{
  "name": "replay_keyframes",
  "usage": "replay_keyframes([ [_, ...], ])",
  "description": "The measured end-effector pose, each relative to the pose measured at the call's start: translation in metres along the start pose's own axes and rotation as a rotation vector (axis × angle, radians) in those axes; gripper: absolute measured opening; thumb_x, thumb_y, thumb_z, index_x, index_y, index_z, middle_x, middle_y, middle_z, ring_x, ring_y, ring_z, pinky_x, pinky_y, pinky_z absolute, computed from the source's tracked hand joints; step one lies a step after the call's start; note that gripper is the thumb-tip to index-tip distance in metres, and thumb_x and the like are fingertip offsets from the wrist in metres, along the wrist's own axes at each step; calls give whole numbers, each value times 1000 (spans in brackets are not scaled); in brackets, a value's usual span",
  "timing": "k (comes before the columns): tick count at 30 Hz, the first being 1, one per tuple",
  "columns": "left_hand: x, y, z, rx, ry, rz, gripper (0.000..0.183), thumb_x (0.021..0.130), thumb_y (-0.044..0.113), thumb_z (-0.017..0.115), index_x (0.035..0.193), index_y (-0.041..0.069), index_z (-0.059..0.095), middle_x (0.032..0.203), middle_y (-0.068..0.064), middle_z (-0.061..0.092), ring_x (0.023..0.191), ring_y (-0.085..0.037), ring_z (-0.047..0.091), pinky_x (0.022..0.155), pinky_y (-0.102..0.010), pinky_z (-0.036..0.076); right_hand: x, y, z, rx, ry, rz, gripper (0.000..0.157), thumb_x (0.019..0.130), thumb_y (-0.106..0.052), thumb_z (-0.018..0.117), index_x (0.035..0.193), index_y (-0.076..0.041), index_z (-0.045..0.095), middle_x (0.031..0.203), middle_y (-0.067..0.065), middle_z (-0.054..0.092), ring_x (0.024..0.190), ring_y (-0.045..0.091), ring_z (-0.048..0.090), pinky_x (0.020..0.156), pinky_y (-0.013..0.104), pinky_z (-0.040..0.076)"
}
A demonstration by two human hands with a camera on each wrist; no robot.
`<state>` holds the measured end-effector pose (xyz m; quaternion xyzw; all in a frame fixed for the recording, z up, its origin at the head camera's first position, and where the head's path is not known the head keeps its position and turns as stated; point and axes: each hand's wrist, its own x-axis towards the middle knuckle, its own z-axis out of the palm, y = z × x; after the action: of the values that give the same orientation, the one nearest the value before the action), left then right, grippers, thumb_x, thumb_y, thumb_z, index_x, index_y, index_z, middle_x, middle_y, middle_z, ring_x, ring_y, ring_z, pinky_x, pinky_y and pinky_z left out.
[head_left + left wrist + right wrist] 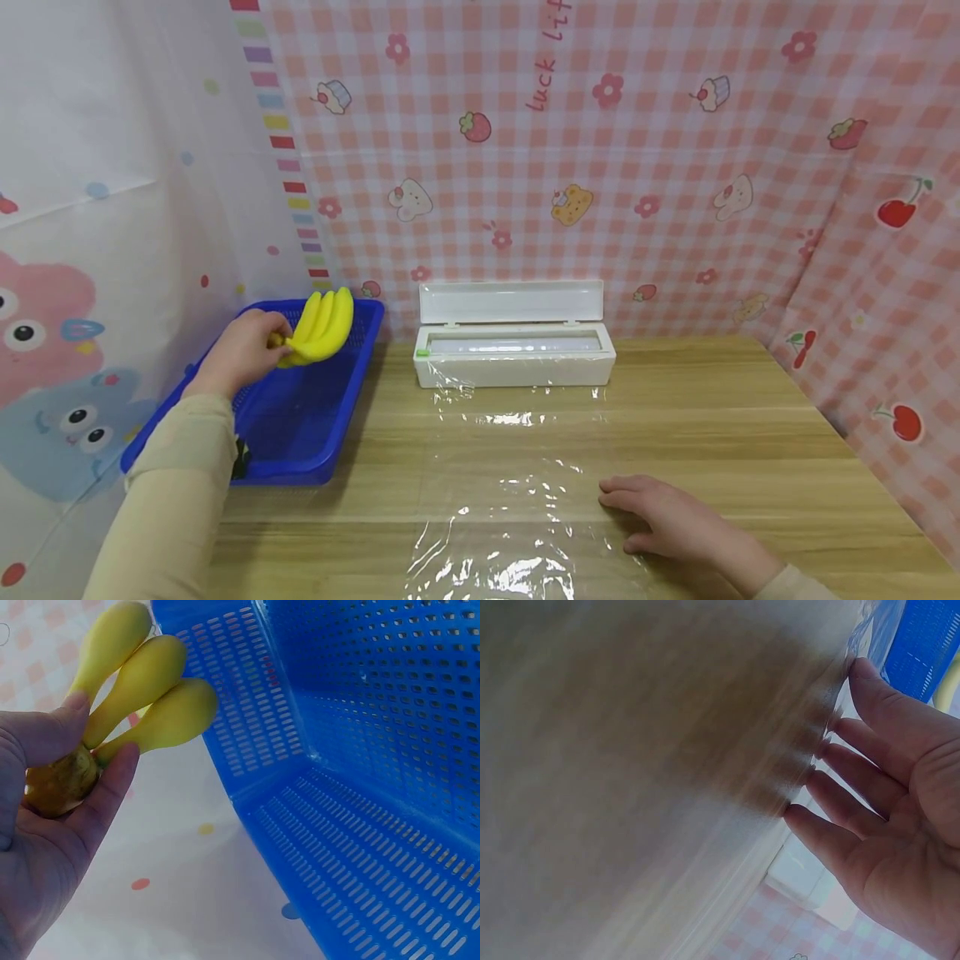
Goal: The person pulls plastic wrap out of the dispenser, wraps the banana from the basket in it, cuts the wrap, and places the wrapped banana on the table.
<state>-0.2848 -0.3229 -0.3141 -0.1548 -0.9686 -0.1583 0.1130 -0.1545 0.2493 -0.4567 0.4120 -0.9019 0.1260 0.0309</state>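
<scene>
Left hand (242,350): clamped on a bunch of yellow bananas (324,327), thumb to one side of the stem end, fingers to the other. Three fruits show side by side, tips pointing up and away from the person. Bunch is at the far part of the blue basket (324,472), held up at rim height or above; cannot tell whether it touches the basket. Basket stands at the table's left, its walls slotted. Something dark, partly hidden by the left sleeve (176,492), lies in its near left corner; too little shows to name it.

Right hand (678,523): fingers apart, thumb well away from them, nothing in the grasp. Fingertips down at the right edge of the clear film (517,508); cannot tell whether film lies under them.

Film runs from the white box (513,372) toward the person, flat on the wood-grain table (720,433), wrinkled and shiny at the near end. Box sits at the back, by the wall, its lid (512,302) raised on the far side; small green tab (423,352) on its left end.

Pink checked cloth (660,142) behind and to the right; white cloth (90,200) with cartoon figures, left.
</scene>
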Motion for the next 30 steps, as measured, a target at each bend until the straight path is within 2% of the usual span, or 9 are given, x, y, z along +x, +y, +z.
replay_keyframes([
  [5, -1, 4, 1, -18, 36, -5, 14, 86, -1, 72, 96, -6, 64, 95, -23, 58, 88, -37, 50, 80, -54, 47, 0, 0, 0, 4, -8, 6, 53, 75, -24, 84, 120, -3, 67, 129, 14, 62, 116, 33, 58, 94, 45, 51],
  [21, -1, 19, 3, -8, 101, 50, 12, 86, -4, 71, 96, -4, 64, 96, -21, 57, 87, -36, 51, 79, -53, 48, 0, 0, 0, -8, 10, -9, 53, 74, -24, 85, 119, -2, 67, 128, 15, 62, 114, 33, 59, 93, 46, 51],
  [30, 2, 34, 5, 12, 110, 129, 15, 84, -7, 72, 97, -3, 66, 98, -20, 57, 88, -36, 54, 79, -52, 50, 0, 0, 1, 4, -7, 8, 53, 75, -24, 85, 120, -3, 67, 129, 14, 62, 115, 33, 59, 94, 46, 51],
])
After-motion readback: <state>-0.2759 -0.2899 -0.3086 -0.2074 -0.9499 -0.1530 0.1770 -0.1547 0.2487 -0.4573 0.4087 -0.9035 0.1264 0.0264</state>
